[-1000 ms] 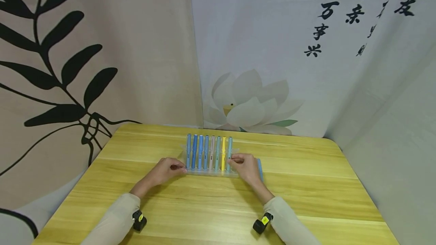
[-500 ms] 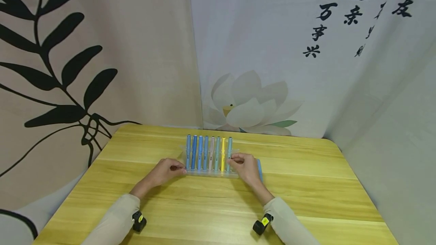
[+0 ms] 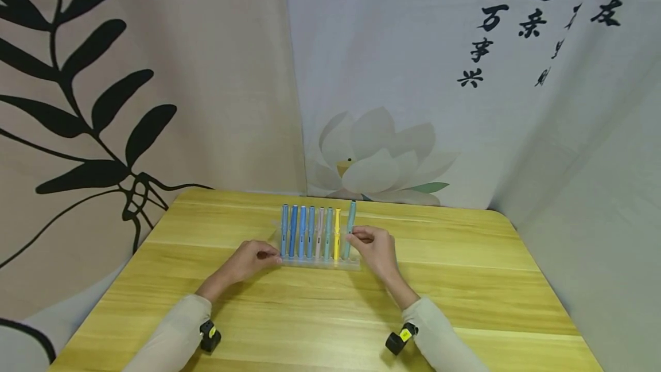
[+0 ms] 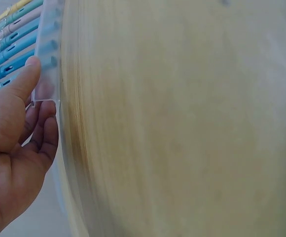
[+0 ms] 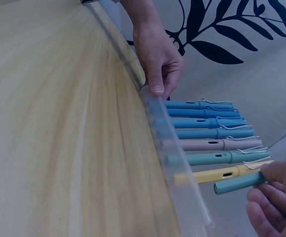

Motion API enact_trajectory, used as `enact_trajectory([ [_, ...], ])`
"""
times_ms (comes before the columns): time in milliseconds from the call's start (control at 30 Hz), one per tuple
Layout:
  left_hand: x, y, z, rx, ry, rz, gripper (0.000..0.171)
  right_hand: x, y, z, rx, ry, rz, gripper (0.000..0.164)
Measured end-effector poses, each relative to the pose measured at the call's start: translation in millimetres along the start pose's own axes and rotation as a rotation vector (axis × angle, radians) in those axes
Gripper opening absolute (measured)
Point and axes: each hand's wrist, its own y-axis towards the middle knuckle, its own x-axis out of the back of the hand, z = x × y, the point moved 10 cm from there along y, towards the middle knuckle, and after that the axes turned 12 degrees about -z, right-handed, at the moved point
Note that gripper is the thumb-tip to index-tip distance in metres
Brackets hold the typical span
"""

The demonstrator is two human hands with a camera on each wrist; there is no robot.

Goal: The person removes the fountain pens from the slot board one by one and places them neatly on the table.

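A clear plastic pen stand (image 3: 320,264) bears a row of upright pens: several blue ones (image 3: 293,231), a pale pink pen (image 3: 320,233), a green pen (image 3: 328,233) and a yellow pen (image 3: 337,234). My left hand (image 3: 254,259) pinches the stand's left end between thumb and fingers; the left wrist view shows the thumb on the stand's edge (image 4: 48,29). At the right end, my right hand (image 3: 377,250) pinches a teal pen (image 3: 352,214), slightly tilted. In the right wrist view, this teal pen's lower end (image 5: 234,184) is free of the stand, beside the yellow pen.
The stand rests on a wood-grain table (image 3: 330,314), toward its far edge. Behind it hangs a pale curtain (image 3: 397,62) with a printed flower and black writing. A leaf-print curtain (image 3: 206,102) hangs at the left.
My right hand has raised the teal pen, which now stands higher than its row and leans right. A blue strip beside that hand no longer shows. My left hand stays at the stand.
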Motion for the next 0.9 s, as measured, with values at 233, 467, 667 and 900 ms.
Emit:
enact_trajectory([
  [233,-0.1,-0.3,0.6,0.0,-0.002,0.0,0.015,13,0,3,-0.002,-0.004,-0.012,0.022],
  [467,0.0,-0.5,-0.1,-0.005,-0.003,-0.004,0.016,27,0,0,-0.019,-0.017,-0.026,0.025],
  [667,-0.3,-0.1,0.8,-0.004,-0.002,-0.003,0.016,42,-1,-6,-0.03,-0.05,-0.048,0.025],
  [900,0.3,-0.8,0.9,-0.001,0.0,0.0,0.018,60,-4,-14,-0.062,-0.075,-0.06,0.025],
])
